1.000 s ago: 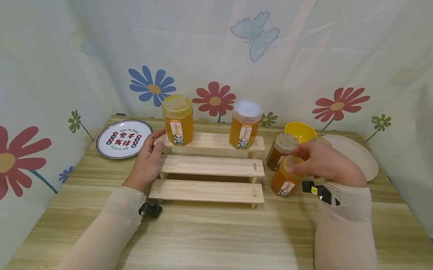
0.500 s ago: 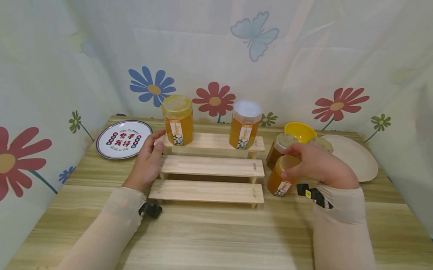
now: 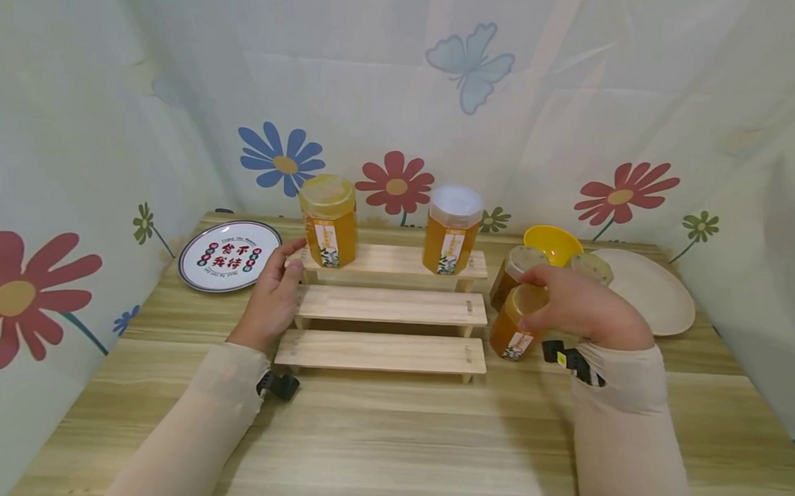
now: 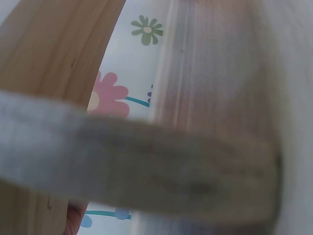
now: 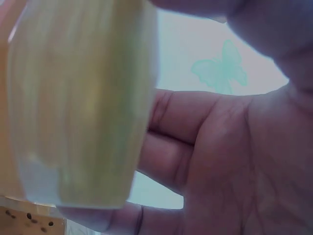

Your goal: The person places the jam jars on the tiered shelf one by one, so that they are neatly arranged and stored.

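Observation:
My left hand grips the upper left end of a three-tier wooden display stand. In the left wrist view the stand's planks fill much of the picture, and a bit of a finger shows past one edge. The right hand holds a honey jar by its yellowish lid, right of the stand; in the right wrist view that lid sits between thumb and fingers. Two more honey jars, one yellow-lidded and one white-lidded, stand on the top tier.
Behind the held jar are a darker jar and another speckled lid, partly hidden by the hand. A yellow bowl and a beige plate lie at the back right. Back left rests a printed white plate.
The right hand has shifted slightly left with the honey jar, bringing it closer to the stand. My left hand keeps its place on the stand.

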A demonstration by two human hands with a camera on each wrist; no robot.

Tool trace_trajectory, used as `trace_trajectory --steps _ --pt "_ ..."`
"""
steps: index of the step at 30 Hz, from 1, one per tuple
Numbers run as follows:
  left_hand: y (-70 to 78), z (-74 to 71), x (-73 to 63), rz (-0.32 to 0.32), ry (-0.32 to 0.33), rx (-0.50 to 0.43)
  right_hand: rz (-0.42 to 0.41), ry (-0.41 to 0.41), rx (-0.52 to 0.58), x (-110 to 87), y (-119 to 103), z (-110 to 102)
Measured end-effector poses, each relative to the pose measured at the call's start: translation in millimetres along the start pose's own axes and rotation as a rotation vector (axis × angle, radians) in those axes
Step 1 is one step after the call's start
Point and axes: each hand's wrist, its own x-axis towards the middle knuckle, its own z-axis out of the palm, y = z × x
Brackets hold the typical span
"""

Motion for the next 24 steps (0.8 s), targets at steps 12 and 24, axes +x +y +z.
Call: trace_trajectory --steps 12,24 --pt "-1.4 0.5 -0.6 0.003 0.005 0.010 -0.041 0.066 -0.062 -4.8 2 -3" --pt "-0.6 -0.2 0.0 0.001 0.008 0.012 -0.222 0.307 -0.033 -52.9 -9 -21"
